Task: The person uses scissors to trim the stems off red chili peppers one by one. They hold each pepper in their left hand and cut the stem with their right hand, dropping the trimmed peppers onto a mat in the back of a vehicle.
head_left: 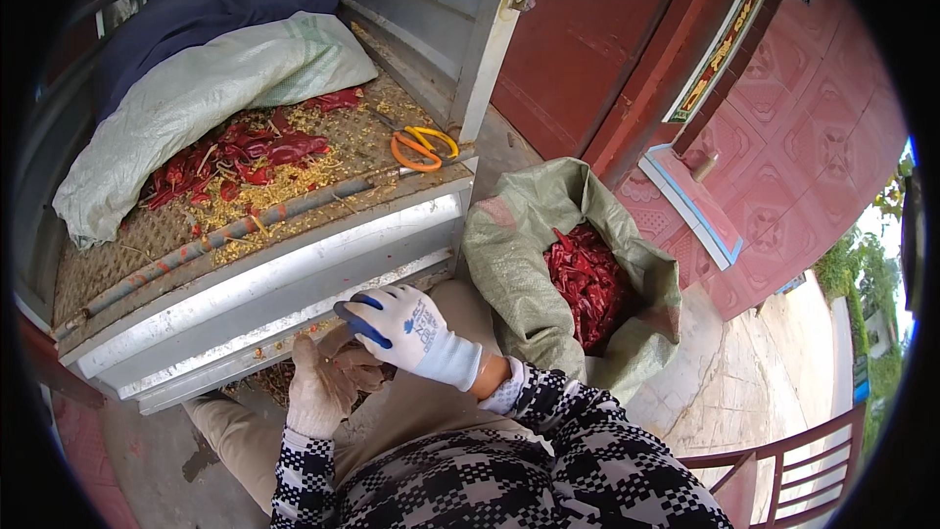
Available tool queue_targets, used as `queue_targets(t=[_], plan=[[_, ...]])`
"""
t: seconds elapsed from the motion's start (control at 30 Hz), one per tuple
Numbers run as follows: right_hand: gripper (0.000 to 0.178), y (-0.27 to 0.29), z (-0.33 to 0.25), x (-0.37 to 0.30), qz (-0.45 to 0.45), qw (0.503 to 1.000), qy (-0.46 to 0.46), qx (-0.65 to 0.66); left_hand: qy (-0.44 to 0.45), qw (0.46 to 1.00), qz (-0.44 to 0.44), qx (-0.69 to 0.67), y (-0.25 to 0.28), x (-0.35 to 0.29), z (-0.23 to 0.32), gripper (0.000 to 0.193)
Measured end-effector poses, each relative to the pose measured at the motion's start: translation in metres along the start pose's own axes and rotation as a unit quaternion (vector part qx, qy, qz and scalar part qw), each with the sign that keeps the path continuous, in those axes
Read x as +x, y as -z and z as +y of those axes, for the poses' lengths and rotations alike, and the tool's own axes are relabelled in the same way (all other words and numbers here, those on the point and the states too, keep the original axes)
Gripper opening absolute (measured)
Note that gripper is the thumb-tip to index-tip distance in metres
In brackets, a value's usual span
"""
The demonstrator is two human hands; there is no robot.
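Note:
My left hand (331, 372), in a pale knit glove with a brown-stained palm, is turned up in front of the cart's edge. Its thumb points up and its fingers stretch toward the right hand, loosely cupped. Just above and right of it is my right hand (403, 329), in a white glove with blue-coated fingers. Those fingers are curled closed, and whatever they hold is hidden. On the cart bed (127, 250) lie dried red chillies (259, 149) among yellow seeds. Scissors (423, 149) with orange and yellow handles rest near the bed's right corner.
A pale woven sack (230, 73) and a dark cloth bundle (220, 5) lie across the cart. At right stands an open green woven sack (524, 279) holding red chillies (587, 284). A metal rod (211, 240) runs along the cart's edge. Darker scraps (269, 382) lie below my hands.

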State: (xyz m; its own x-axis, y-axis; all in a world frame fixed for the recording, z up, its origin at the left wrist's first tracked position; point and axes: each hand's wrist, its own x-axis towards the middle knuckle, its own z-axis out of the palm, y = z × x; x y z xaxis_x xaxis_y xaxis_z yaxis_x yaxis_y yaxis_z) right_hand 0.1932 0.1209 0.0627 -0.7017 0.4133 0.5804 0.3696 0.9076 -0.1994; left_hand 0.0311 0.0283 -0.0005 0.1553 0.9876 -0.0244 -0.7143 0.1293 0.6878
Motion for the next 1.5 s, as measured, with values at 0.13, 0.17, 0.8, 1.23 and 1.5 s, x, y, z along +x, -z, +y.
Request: queue_targets(t=[0.13,0.17,0.8,1.23,1.5], plan=[[0.041,0.116,0.052,-0.029,0.008,0.978,-0.176,-0.116,0.048,0.998,0.047,-0.022,0.0,-0.004,-0.008,0.083],[0.041,0.138,0.08,-0.043,0.005,0.96,-0.226,-0.165,0.048,0.997,0.063,-0.019,0.001,-0.005,-0.009,0.077],[0.057,-0.021,0.137,0.219,-0.197,0.945,-0.141,-0.221,0.001,0.972,0.186,0.142,0.014,-0.021,0.01,0.047],[0.037,0.014,0.039,0.132,-0.007,0.996,0.006,-0.088,-0.101,0.973,0.195,0.069,0.012,-0.025,0.024,0.061],[0.033,-0.021,-0.048,0.041,-0.131,0.972,0.136,-0.137,-0.159,0.968,0.194,0.001,-0.013,-0.026,0.04,0.044]])
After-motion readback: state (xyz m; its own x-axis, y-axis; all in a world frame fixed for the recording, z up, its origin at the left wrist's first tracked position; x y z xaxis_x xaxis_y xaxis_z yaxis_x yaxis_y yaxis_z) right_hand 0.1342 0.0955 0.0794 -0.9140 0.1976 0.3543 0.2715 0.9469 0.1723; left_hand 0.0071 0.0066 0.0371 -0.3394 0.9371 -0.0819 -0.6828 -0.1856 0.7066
